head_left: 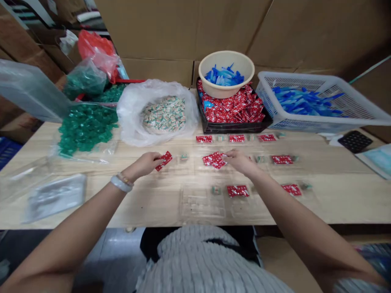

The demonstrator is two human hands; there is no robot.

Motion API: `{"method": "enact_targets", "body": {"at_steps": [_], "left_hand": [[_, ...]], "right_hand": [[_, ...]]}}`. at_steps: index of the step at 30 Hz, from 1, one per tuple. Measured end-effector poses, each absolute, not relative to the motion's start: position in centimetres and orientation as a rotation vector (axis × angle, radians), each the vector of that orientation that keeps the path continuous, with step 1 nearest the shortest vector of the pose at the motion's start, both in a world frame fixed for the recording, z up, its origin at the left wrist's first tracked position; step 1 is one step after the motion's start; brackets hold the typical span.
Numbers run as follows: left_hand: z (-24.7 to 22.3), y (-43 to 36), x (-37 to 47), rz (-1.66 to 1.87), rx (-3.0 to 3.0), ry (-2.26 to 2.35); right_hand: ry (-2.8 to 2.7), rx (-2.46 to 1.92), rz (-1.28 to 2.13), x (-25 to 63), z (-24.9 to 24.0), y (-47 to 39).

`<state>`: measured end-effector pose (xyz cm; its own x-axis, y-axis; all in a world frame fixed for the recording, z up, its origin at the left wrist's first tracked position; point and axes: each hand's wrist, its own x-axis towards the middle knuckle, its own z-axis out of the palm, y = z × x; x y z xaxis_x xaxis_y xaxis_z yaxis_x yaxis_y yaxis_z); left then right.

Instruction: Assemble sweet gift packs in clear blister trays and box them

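Note:
My left hand (146, 165) is closed on a small red printed packet (164, 161), held by its edge above the table. Between the fingers of my right hand (240, 162) are several overlapping red packets (214, 160), fanned out low over a clear plastic tray. A small striped wrapped piece (183, 157) lies between my hands. Around my right hand, clear trays stand in rows. Some hold a red packet, such as the near packet (238, 191), beside a small striped piece. One near tray (201, 207) has a striped piece (216, 190) but shows no red packet.
Along the back stand a bag of striped pieces (165, 114), a black box (233, 128) of red packets under a cream bowl (226, 90), and a white basket (324, 122) of blue pieces. Green pieces (87, 128) lie at left, behind a white tray (58, 197).

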<state>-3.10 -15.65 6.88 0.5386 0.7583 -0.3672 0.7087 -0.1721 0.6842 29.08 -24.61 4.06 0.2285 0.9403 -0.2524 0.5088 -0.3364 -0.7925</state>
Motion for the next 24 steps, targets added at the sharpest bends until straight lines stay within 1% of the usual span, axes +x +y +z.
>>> {"method": "enact_targets", "body": {"at_steps": [3,5,7,11,15,18,20,24], "left_hand": [[5.6,-14.7,-2.4,-0.001,2.159,1.137],[4.4,-14.4,-1.8,0.005,2.361,1.086],[3.4,-14.6,-1.5,0.044,2.580,1.016],[2.0,-15.4,-1.7,0.133,2.836,0.964],[1.6,-16.4,-2.5,0.229,2.859,0.957],[1.2,-17.1,-2.7,0.222,2.852,0.790],[0.9,-17.4,-2.6,0.152,2.827,0.700],[0.8,-17.9,-2.8,0.094,2.698,0.683]], "right_hand": [[-1.205,-1.890,1.049,28.8,5.7,-27.2],[-1.197,-1.806,1.060,27.4,5.8,-29.8],[-1.246,-1.773,1.002,25.2,4.9,-32.4],[-1.453,-1.883,0.774,20.4,1.9,-35.0],[-1.809,-2.066,0.398,18.7,1.6,-34.1],[-2.001,-2.130,0.174,19.2,2.3,-32.4],[-2.120,-2.105,0.174,19.9,2.3,-31.2],[-2.206,-2.037,0.250,21.3,1.7,-29.3]]}}
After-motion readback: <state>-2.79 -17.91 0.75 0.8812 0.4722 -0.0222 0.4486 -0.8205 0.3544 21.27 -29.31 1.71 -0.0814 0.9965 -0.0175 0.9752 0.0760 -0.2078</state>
